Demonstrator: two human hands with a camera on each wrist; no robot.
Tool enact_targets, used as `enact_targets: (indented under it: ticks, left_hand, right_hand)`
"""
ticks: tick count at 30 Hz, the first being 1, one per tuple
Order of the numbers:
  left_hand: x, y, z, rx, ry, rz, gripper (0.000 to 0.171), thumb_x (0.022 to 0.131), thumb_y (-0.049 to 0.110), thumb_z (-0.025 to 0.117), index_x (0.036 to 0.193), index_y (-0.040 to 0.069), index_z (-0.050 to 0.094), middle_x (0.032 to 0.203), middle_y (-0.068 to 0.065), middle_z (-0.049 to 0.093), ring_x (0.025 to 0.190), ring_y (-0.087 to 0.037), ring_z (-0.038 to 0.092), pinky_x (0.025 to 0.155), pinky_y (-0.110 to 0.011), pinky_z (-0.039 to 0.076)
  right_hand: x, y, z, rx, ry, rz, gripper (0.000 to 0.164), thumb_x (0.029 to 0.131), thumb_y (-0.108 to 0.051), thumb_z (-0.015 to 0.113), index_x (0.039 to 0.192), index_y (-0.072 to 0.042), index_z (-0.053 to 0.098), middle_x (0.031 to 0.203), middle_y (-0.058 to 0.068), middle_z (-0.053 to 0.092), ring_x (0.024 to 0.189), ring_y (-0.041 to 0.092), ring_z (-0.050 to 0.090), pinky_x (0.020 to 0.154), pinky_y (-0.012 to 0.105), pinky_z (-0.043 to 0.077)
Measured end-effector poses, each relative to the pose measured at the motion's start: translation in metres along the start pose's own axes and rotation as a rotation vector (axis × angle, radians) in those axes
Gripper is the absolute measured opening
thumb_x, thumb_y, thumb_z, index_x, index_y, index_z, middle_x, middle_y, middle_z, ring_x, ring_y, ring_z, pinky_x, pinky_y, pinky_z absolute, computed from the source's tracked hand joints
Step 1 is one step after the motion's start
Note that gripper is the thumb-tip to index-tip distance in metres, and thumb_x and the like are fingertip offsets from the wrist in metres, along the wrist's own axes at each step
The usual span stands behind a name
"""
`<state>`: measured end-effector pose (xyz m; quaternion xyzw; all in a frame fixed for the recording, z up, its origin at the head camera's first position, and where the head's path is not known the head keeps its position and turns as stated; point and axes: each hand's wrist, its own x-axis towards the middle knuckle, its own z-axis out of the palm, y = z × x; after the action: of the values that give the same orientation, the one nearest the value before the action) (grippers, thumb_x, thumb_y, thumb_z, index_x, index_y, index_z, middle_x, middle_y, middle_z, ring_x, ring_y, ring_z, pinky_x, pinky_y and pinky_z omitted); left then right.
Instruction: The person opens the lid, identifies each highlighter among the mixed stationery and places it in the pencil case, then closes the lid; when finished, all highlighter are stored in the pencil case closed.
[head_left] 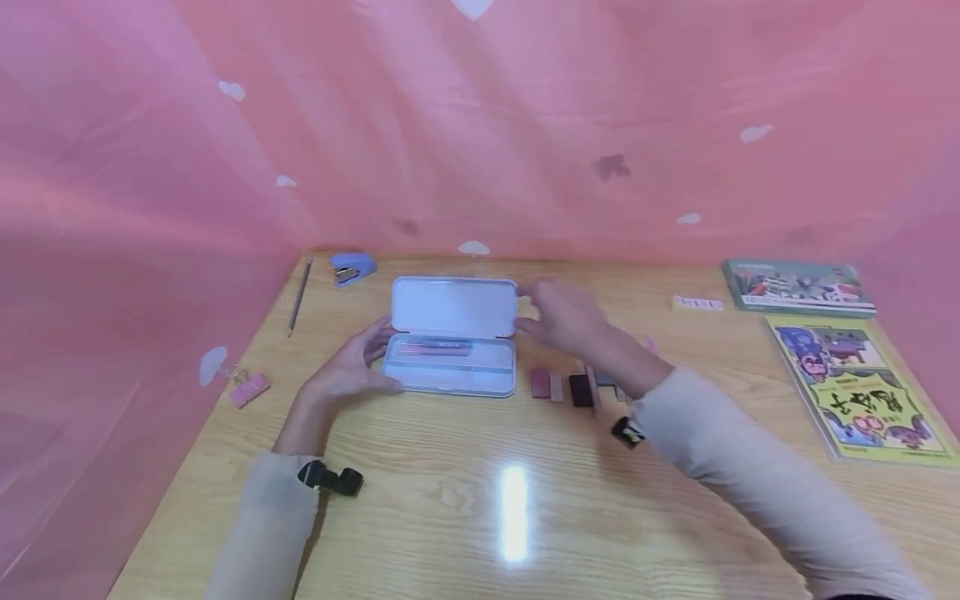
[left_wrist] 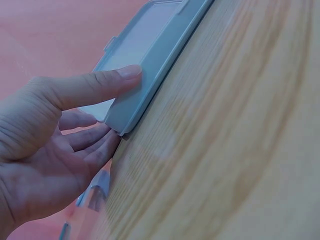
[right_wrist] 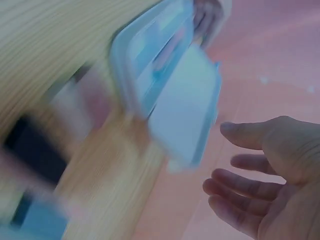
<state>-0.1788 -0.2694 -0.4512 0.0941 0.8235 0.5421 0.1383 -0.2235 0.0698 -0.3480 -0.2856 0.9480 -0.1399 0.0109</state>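
An open pencil case (head_left: 450, 382) lies on the table, its lid (head_left: 454, 307) folded back and a few slim pens (head_left: 435, 347) in its upper compartment. My left hand (head_left: 352, 364) holds the left end of the case. In the left wrist view the thumb (left_wrist: 131, 72) presses on the front wall, while the other fingers bend behind the end. By the lid's right edge is my right hand (head_left: 564, 317). Its fingers are loosely bent with nothing between them, and in the right wrist view they stand apart from the lid (right_wrist: 185, 110).
Several eraser-like blocks, one of them black (head_left: 581, 390), lie right of the case. A stapler (head_left: 352, 268), a pencil (head_left: 300, 298) and a pink binder clip (head_left: 249, 389) are at left. At right lie a yellow book (head_left: 862, 392), a green box (head_left: 799, 288) and a small patterned strip (head_left: 697, 303).
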Motion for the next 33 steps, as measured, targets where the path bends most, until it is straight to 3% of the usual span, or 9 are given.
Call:
enact_targets:
  ticks: [5, 9, 13, 17, 20, 22, 27, 30, 33]
  left_hand:
    - [-0.003, 0.002, 0.000, 0.005, -0.009, -0.022, 0.115, 0.064, 0.013, 0.087, 0.152, 0.020, 0.014, 0.145, -0.011, 0.036, 0.137, -0.033, 0.031, 0.114, -0.045, 0.026]
    - [-0.008, 0.010, 0.000, -0.029, -0.012, -0.049, 0.113, 0.066, 0.005, 0.084, 0.152, 0.018, 0.012, 0.147, -0.014, 0.034, 0.138, -0.035, 0.028, 0.115, -0.046, 0.025]
    - [-0.013, 0.023, 0.001, -0.031, -0.022, -0.052, 0.111, 0.068, 0.002, 0.082, 0.152, 0.014, 0.011, 0.147, -0.017, 0.033, 0.138, -0.037, 0.027, 0.115, -0.047, 0.024]
    - [-0.013, 0.030, 0.002, -0.021, -0.029, -0.052, 0.110, 0.068, 0.003, 0.082, 0.152, 0.013, 0.010, 0.147, -0.017, 0.033, 0.138, -0.037, 0.027, 0.115, -0.047, 0.025]
    - [-0.011, 0.029, 0.003, -0.035, -0.030, -0.038, 0.110, 0.068, 0.001, 0.081, 0.152, 0.012, 0.012, 0.147, -0.017, 0.033, 0.137, -0.038, 0.028, 0.115, -0.048, 0.024]
    - [-0.010, 0.029, 0.003, -0.046, -0.029, -0.032, 0.110, 0.068, 0.001, 0.081, 0.152, 0.013, 0.012, 0.147, -0.017, 0.033, 0.137, -0.038, 0.029, 0.115, -0.048, 0.024]
    - [-0.011, 0.030, 0.003, -0.045, -0.032, -0.034, 0.111, 0.068, 0.002, 0.082, 0.152, 0.012, 0.011, 0.147, -0.017, 0.033, 0.137, -0.037, 0.028, 0.115, -0.048, 0.024]
    - [-0.012, 0.031, 0.002, -0.043, -0.033, -0.041, 0.111, 0.068, 0.003, 0.082, 0.152, 0.012, 0.010, 0.148, -0.016, 0.033, 0.138, -0.036, 0.028, 0.115, -0.047, 0.024]
    - [-0.012, 0.032, 0.001, -0.033, -0.031, -0.045, 0.112, 0.068, 0.004, 0.082, 0.152, 0.012, 0.009, 0.148, -0.016, 0.032, 0.138, -0.036, 0.028, 0.115, -0.047, 0.024]
  right_hand:
    - [-0.028, 0.031, -0.008, -0.053, 0.015, 0.080, 0.055, 0.083, -0.032, 0.070, 0.126, 0.000, 0.057, 0.109, 0.018, 0.066, 0.081, 0.025, 0.064, 0.059, 0.037, 0.054]
    - [-0.042, 0.045, -0.006, -0.061, 0.020, 0.097, 0.048, 0.083, -0.027, 0.069, 0.118, 0.004, 0.062, 0.102, 0.019, 0.067, 0.085, 0.028, 0.065, 0.063, 0.040, 0.055]
    - [-0.050, 0.053, 0.005, -0.058, -0.009, 0.122, 0.038, 0.083, -0.026, 0.067, 0.109, 0.001, 0.067, 0.096, 0.016, 0.070, 0.075, 0.023, 0.065, 0.055, 0.038, 0.054]
    - [-0.055, 0.061, 0.022, -0.034, -0.094, 0.202, 0.022, 0.083, -0.028, 0.063, 0.073, -0.009, 0.067, 0.067, 0.004, 0.065, 0.055, 0.015, 0.056, 0.042, 0.030, 0.043]
    - [-0.055, 0.066, 0.032, -0.043, -0.109, 0.226, 0.036, 0.083, -0.028, 0.064, 0.052, -0.016, 0.050, 0.048, -0.003, 0.049, 0.048, 0.014, 0.049, 0.041, 0.028, 0.036]
    - [-0.054, 0.069, 0.037, -0.069, -0.080, 0.210, 0.040, 0.082, -0.026, 0.063, 0.047, -0.017, 0.046, 0.045, -0.006, 0.043, 0.047, 0.015, 0.047, 0.046, 0.030, 0.036]
    - [-0.052, 0.071, 0.045, -0.120, 0.004, 0.198, 0.043, 0.085, -0.027, 0.058, 0.044, -0.018, 0.045, 0.040, -0.006, 0.039, 0.047, 0.017, 0.044, 0.060, 0.035, 0.036]
    - [-0.049, 0.070, 0.047, -0.069, 0.028, 0.233, 0.043, 0.090, -0.031, 0.054, 0.050, -0.016, 0.051, 0.043, -0.004, 0.043, 0.047, 0.017, 0.044, 0.053, 0.033, 0.037]
    - [-0.045, 0.066, 0.042, 0.038, 0.039, 0.270, 0.035, 0.093, -0.031, 0.052, 0.067, -0.011, 0.063, 0.053, 0.000, 0.053, 0.048, 0.016, 0.049, 0.043, 0.027, 0.037]
